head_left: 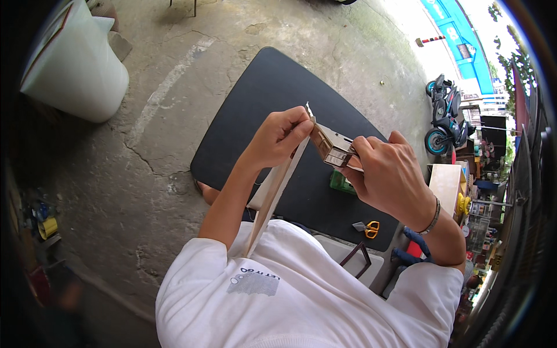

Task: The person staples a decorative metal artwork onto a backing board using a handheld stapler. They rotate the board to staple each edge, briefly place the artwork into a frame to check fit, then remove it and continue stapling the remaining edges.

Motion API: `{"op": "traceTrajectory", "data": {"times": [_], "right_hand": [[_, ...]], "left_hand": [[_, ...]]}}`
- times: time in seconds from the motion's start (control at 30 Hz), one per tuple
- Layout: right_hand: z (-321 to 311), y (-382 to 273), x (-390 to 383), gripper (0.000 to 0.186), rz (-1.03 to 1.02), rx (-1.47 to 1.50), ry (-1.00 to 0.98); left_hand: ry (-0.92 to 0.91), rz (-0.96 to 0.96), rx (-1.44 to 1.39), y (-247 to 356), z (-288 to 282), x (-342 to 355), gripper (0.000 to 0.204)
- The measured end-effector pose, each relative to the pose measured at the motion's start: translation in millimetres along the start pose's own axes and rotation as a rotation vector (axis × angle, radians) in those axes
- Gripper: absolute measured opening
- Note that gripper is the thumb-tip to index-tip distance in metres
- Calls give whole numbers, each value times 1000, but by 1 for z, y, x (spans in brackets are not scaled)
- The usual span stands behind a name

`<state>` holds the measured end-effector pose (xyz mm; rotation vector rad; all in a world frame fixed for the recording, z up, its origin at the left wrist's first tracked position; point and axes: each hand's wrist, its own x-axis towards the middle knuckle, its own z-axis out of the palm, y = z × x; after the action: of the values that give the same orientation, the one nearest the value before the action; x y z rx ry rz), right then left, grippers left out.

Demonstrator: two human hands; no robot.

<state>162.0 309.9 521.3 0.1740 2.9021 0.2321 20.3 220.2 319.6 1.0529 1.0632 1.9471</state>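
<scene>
My left hand (pixel 278 136) is closed in a pinch, thumb against forefinger, on the upper end of a long beige strip (pixel 278 188). The strip runs down towards my shirt; I cannot tell its material. A small crumpled white tip shows above the pinch. My right hand (pixel 386 168) grips a small printed cardboard piece (pixel 332 148), brown and white with folded faces and dark slots. Its far end touches or nearly touches my left fingertips. Below it, a green object (pixel 341 182) lies on the black table (pixel 249 110), partly hidden by my right hand.
Scissors with orange handles (pixel 368 228) lie near the table's right corner. A brown angular frame (pixel 358 261) rests on a pale surface by my lap. A large white bin (pixel 81 64) stands at upper left. A motorcycle (pixel 447 116) and cluttered shelves are at right.
</scene>
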Motion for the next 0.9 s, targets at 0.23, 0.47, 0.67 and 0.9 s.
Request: {"op": "traceTrajectory", "data": {"times": [0.23, 0.47, 0.67, 0.9], "right_hand": [[-7, -2, 10, 30, -29, -16, -43], [-15, -15, 16, 30, 28, -74, -141], [-11, -15, 20, 31, 36, -69, -141], [-2, -9, 21, 33, 53, -6, -122]], "left_hand": [[11, -10, -46, -3, -1, -5, 24], [54, 33, -61, -2, 3, -7, 24], [88, 76, -71, -8, 5, -7, 25], [121, 75, -49, -12, 12, -7, 25]]}}
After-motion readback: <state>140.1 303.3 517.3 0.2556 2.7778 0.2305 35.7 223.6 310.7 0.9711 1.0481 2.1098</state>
